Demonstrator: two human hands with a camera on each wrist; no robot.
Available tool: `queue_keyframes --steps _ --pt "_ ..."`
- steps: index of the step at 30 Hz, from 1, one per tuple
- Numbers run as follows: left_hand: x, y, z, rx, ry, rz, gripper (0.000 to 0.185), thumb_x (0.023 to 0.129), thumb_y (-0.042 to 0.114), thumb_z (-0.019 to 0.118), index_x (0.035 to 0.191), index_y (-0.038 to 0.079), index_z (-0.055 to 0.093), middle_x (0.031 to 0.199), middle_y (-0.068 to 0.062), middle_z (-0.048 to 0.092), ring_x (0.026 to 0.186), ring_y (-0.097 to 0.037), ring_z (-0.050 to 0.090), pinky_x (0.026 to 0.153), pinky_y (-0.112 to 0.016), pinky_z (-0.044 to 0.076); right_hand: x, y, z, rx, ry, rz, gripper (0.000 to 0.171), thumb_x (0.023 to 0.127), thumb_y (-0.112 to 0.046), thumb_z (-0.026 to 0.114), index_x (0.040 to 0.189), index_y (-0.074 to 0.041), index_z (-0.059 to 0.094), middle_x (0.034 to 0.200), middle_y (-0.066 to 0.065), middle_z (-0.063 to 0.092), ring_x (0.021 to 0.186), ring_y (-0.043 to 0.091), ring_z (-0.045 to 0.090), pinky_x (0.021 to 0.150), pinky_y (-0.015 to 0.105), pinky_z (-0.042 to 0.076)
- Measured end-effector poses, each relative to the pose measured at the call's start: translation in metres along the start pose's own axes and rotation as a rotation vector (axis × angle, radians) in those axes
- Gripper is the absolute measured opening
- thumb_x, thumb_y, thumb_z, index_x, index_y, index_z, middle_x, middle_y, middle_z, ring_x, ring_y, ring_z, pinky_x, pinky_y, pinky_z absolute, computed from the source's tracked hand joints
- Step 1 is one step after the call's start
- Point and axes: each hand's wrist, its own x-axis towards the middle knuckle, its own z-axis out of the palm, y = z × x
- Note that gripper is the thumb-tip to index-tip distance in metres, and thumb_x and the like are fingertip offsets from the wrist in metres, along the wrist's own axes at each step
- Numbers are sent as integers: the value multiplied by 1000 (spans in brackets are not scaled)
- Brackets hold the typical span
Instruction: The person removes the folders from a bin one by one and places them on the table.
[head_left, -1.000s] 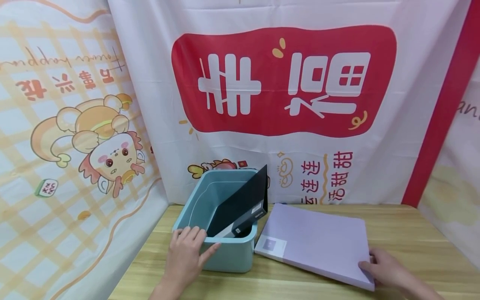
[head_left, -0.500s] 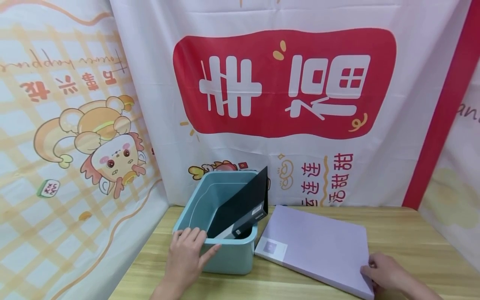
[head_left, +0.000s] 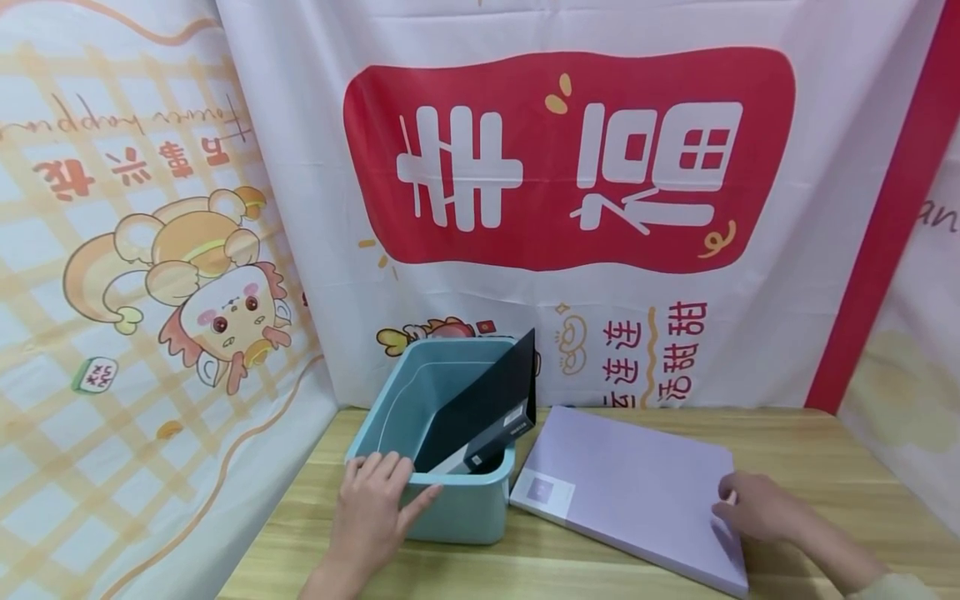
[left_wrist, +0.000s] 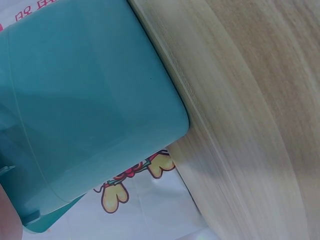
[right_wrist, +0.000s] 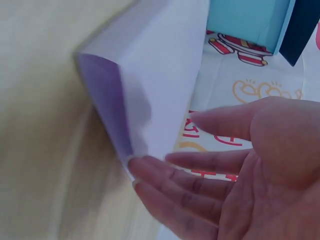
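The lilac folder [head_left: 630, 487] lies flat on the table [head_left: 825, 467], unlifted; the right hand [head_left: 753, 508], fingers loosely spread, touches its near corner. Leftward, the left hand [head_left: 371, 508] rests open against the teal bin [head_left: 457, 508], which already holds a black folder [head_left: 487, 408].

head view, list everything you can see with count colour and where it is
bin: 1, teal, on the table's left part, near the backdrop
black folder: 1, black, leaning inside the bin, top corner above its rim
lilac folder: 1, pale purple with a small label at its near left corner, flat on the table right of the bin
table: 1, light wood, under everything
backdrop: printed cloth, white with a red panel, cartoon print on the left side, behind the table
left hand: 1, fingers straight, resting on the bin's near rim
right hand: 1, fingers at the lilac folder's near right edge
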Motion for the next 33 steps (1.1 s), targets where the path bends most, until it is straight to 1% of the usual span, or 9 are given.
queue_keyframes --steps 4,6,10,15,18,20,26,30,33 --pt "0 0 1 -7 -4 5 42 93 63 64 81 24 54 75 12 46 73 -12 42 80 -43 43 16 1 -9 102 -8 -37 21 91 -14 72 98 5 67 81 6 64 67 18 60 57 34 52" --pt "0 1 1 -6 -5 8 42 93 62 64 81 24 55 75 12 46 73 -12 42 80 -43 43 24 3 -12 120 -2 -67 26 91 -15 74 102 6 67 86 6 65 73 18 61 61 34 52" --pt "-1 1 1 -2 -4 10 42 93 63 64 81 24 55 75 12 47 73 -12 42 80 -43 43 39 10 -16 102 37 -147 33 91 -17 75 109 8 66 92 8 68 83 21 63 68 37 52" --pt "0 2 3 -5 -9 15 41 93 63 64 82 24 56 76 12 48 73 -12 43 81 -44 43 52 21 -15 74 107 -215 36 90 -15 77 111 10 65 95 14 69 87 27 66 71 42 55" --pt "0 2 2 -8 -13 15 41 93 63 64 82 24 56 76 12 48 74 -12 43 82 -44 43 59 28 -13 67 121 -215 39 91 -16 76 116 11 63 100 20 68 89 32 66 75 47 56" --pt "0 3 2 -7 -14 12 41 93 63 64 82 24 57 76 12 49 74 -12 44 82 -45 44 64 31 -11 60 123 -198 42 92 -18 75 120 11 61 106 23 68 93 35 67 78 51 56" --pt "0 2 2 -5 -12 9 42 93 63 64 84 21 59 78 9 53 73 -14 45 81 -45 44 78 34 -9 40 147 -171 52 93 -22 74 130 11 56 118 31 64 107 48 62 88 63 50" --pt "1 0 2 -7 7 20 43 93 62 65 83 21 58 77 9 52 72 -14 44 80 -45 43 88 36 -7 6 159 -194 62 91 -25 77 132 13 53 124 34 61 113 53 58 93 67 45" --pt "0 -1 2 -4 19 26 43 93 62 65 82 21 57 76 9 51 71 -14 43 79 -45 44 94 38 -5 -4 144 -198 69 88 -28 80 135 14 50 126 36 59 115 54 57 95 68 43"
